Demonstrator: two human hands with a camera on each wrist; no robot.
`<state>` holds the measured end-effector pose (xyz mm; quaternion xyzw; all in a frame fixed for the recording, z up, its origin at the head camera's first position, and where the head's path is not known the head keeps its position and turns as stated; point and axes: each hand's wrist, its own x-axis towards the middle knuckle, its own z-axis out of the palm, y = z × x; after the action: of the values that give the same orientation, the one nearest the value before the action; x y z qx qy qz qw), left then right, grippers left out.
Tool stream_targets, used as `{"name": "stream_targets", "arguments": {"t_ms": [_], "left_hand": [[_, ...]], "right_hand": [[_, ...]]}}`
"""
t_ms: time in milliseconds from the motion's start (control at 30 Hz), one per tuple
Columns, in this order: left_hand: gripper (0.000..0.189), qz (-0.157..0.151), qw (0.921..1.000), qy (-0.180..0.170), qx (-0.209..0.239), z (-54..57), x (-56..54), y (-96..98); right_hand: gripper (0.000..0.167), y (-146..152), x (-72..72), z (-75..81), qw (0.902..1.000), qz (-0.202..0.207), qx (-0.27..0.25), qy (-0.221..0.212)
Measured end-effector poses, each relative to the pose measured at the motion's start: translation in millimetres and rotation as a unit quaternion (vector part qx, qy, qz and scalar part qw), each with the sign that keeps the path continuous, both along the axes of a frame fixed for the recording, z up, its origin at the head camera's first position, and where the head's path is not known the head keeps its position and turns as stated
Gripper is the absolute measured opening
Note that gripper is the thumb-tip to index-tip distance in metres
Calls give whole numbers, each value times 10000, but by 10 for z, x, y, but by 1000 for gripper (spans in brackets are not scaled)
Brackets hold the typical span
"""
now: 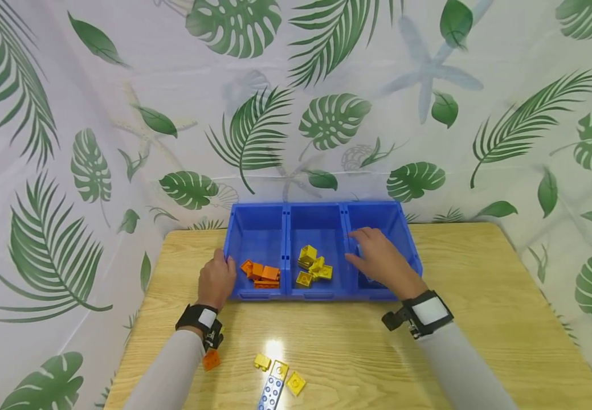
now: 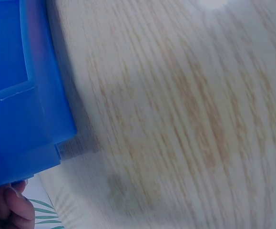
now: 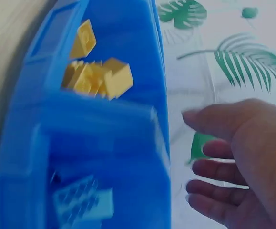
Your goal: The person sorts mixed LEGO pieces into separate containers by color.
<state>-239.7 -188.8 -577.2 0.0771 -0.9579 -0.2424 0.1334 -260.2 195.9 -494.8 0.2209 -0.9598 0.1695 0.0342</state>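
Note:
A blue three-compartment bin [image 1: 313, 296] stands at the back of the table. My left hand [image 1: 216, 280] grips its left side wall; in the left wrist view the curled fingers [image 2: 21, 205] show at the bin's lower edge. Over the right compartment hovers my right hand [image 1: 385, 259], fingers loosely bent with nothing between them. Orange bricks [image 1: 270, 273] lie in the left compartment and yellow bricks [image 1: 307, 256] in the middle one. Light blue bricks [image 3: 83, 200] lie in the right compartment, mostly hidden by the hand in the head view.
Near the front of the table lie a light blue brick strip [image 1: 271, 393], a few yellow bricks [image 1: 296, 383] around its end, and an orange brick [image 1: 211, 360] beside the left forearm. A leaf-patterned cloth [image 1: 275, 114] hangs behind and along both sides of the table.

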Motion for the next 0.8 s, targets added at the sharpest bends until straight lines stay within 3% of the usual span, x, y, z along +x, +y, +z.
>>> {"name": "stream_targets", "arguments": {"t_ms": [200, 267, 333, 433, 567, 800], "left_hand": [[25, 26, 10000, 32, -10, -21, 20, -17], [26, 30, 10000, 68, -25, -26, 24, -24], [26, 33, 9999, 100, -43, -18, 30, -32], [26, 16, 9999, 93, -58, 4, 37, -43], [27, -41, 10000, 25, -59, 26, 29, -49], [27, -169, 9998, -101, -106, 15, -11, -40]], "right_hand": [[47, 457, 154, -198, 9932, -749, -205, 863], [45, 598, 178, -280, 9893, -1079, -310, 933], [45, 708, 188, -355, 9861, -1415, -457, 747], [47, 821, 185, -451, 9805, -1818, -740, 137], [48, 883, 168, -578, 9715, -2136, -933, -428], [36, 868, 187, -742, 9629, -2503, -976, -240]]}}
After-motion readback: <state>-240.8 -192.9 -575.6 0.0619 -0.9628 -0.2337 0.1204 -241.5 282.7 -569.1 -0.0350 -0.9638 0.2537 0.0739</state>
